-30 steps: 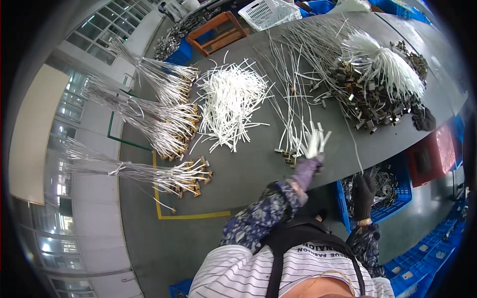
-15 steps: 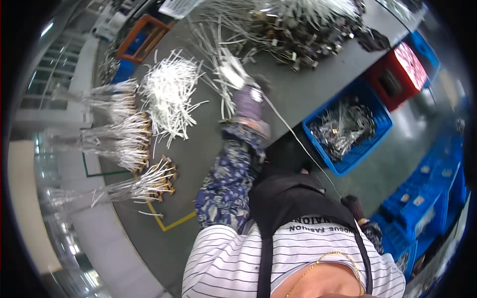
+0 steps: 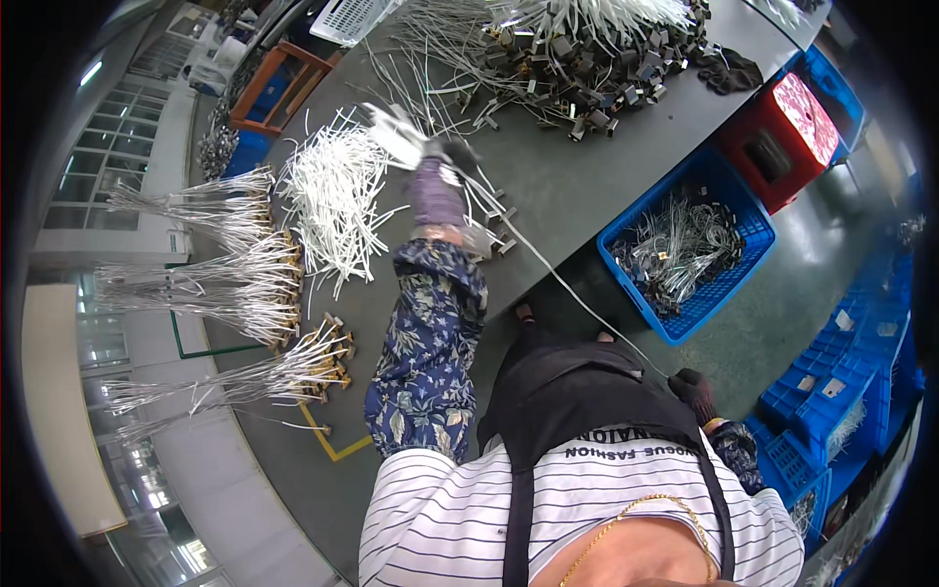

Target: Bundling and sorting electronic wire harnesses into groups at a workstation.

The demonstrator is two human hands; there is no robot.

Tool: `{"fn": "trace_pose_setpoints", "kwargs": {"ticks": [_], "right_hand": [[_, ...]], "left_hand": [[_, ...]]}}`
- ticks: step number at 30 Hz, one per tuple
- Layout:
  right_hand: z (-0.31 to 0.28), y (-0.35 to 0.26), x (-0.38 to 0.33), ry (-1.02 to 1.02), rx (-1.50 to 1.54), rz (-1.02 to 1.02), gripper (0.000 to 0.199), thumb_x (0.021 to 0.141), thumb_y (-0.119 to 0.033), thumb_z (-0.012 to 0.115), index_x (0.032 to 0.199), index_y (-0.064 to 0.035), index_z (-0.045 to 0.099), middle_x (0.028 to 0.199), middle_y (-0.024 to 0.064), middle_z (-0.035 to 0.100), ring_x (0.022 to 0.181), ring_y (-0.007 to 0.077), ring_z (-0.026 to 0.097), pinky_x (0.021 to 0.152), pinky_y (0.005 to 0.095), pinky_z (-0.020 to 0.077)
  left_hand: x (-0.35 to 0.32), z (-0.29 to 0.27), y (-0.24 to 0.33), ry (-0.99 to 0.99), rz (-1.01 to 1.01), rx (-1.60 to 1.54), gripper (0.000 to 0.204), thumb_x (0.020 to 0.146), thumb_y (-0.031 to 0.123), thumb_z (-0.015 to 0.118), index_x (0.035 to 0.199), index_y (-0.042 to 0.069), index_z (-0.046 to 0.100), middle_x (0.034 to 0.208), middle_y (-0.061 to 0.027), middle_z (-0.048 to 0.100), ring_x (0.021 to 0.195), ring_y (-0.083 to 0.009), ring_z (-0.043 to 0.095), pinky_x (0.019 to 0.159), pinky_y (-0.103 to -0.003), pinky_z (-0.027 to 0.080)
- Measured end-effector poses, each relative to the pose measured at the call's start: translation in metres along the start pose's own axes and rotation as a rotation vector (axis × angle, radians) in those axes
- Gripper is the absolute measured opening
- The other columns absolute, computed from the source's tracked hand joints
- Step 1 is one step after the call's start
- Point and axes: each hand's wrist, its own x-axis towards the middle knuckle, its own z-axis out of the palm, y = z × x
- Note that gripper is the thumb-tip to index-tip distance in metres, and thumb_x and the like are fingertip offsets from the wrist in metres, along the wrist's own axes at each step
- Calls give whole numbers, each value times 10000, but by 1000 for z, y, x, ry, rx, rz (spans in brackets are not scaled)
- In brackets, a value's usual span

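Note:
My left hand (image 3: pixel 438 191), in a purple and dark glove, is closed on a bundle of white strips (image 3: pixel 396 135), blurred by motion. It hovers over the table at the right edge of a heap of loose white strips (image 3: pixel 337 201). A thin white cord (image 3: pixel 577 293) runs taut from my left hand down to my right hand (image 3: pixel 694 393). That hand, dark-gloved, is low at the right beside my body, its fingers closed at the cord's end. Next to my left wrist lie cables with small metal blocks (image 3: pixel 501 230).
Three bunches of white wires (image 3: pixel 240 298) with brownish ends lie along the table's left side. A big heap of wires with dark metal blocks (image 3: pixel 597 83) is at the back. Right of the table stand a blue crate (image 3: pixel 675 313) of cables and a red box (image 3: pixel 782 142).
My left hand has moved left with the white strips, toward the heap of loose strips, drawing the cord's far end along. My right hand has stayed nearly in place.

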Motion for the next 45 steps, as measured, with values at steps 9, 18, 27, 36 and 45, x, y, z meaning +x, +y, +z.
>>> {"fn": "trace_pose_setpoints", "kwargs": {"ticks": [9,18,27,36,45], "right_hand": [[13,-57,14,-109,189,73,278,828,-284,636,851,-7,629,692,19,553,608,126,489,568,308,405],[93,-262,78,-213,107,-516,506,858,-382,641,1175,8,579,1096,178,635,1011,251,595,881,357,456],[136,-413,143,61,-399,-928,566,799,-352,680,1238,-31,523,1176,229,567,1084,379,560,932,439,444],[138,-466,230,431,-914,-1187,245,815,-277,623,861,-37,635,934,180,633,889,384,604,827,473,465],[59,-345,162,-102,-636,-1170,176,788,-183,609,922,-80,662,889,146,636,841,344,619,748,425,505]], "left_hand": [[-95,5,-48,-298,-325,132,227,916,266,599,946,41,601,829,-87,640,721,-196,627,693,-340,561],[-58,-52,-47,226,-33,558,279,841,260,727,936,15,631,787,-54,616,685,-121,544,581,-284,450],[2,-126,12,336,-232,1031,431,846,435,654,879,5,662,766,-133,670,693,-275,630,649,-383,501],[-21,-127,-2,-49,-403,-108,273,921,339,615,909,76,541,604,36,419,458,-78,346,418,-240,311],[-47,-42,-92,-27,-516,-369,317,938,231,568,1142,-8,531,1089,-198,616,985,-304,630,919,-445,521]]}}
